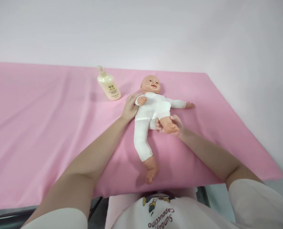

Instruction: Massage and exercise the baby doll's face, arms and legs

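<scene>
Here, I see baby doll (153,109) lying face up on pink sheet (48,127), head toward far wall, in white bodysuit. My left hand (130,107) lies open, palm flat against doll's side just under its raised arm. My right hand (173,124) is closed around doll's bent bare leg, lifting it off sheet. Doll's other leg lies straight, foot pointing toward me. Cream lotion bottle (108,85) stands near doll's head, just beyond left hand, not touching either.
</scene>
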Available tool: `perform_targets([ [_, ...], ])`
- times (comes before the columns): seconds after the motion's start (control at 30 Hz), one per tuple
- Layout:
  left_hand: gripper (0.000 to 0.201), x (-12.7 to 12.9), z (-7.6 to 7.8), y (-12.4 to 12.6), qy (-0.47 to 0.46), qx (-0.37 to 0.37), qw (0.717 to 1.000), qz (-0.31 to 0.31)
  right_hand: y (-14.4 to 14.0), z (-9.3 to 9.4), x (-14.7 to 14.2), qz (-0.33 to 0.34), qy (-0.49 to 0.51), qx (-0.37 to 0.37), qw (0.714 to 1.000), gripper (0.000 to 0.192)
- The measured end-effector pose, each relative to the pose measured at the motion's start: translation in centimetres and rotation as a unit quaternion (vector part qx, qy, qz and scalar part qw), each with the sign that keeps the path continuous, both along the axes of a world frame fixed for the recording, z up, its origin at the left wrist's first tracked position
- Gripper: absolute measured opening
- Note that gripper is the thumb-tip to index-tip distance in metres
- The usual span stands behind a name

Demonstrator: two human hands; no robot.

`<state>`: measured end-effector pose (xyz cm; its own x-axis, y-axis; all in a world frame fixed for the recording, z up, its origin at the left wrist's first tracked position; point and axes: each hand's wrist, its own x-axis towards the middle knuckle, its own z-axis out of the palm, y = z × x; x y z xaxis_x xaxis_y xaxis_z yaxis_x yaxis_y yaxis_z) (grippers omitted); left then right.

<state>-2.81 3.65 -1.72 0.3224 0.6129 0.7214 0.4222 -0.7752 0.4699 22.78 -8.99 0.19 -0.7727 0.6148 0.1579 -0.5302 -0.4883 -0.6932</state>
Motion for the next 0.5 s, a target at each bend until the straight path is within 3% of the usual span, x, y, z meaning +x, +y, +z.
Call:
perform_targets([
  [0.23, 0.056, 0.2, -1.0, 1.0, -0.106, -0.058, 0.993, 0.003, -0.4, -0.9, -0.1, 0.099, -0.070, 0.099, 0.988, 0.051],
  [0.4, 0.055, 0.2, -1.7, 1.4, -0.172, -0.110, 0.979, -0.005, -0.5, -0.4, 0.2, 0.240, -0.162, 0.151, 0.945, 0.056],
  [0.5, 0.049, 0.1, -2.0, 1.6, -0.193, -0.149, 0.970, 0.008, -0.3, -0.1, 0.3, 0.275, -0.184, 0.163, 0.929, 0.059],
])
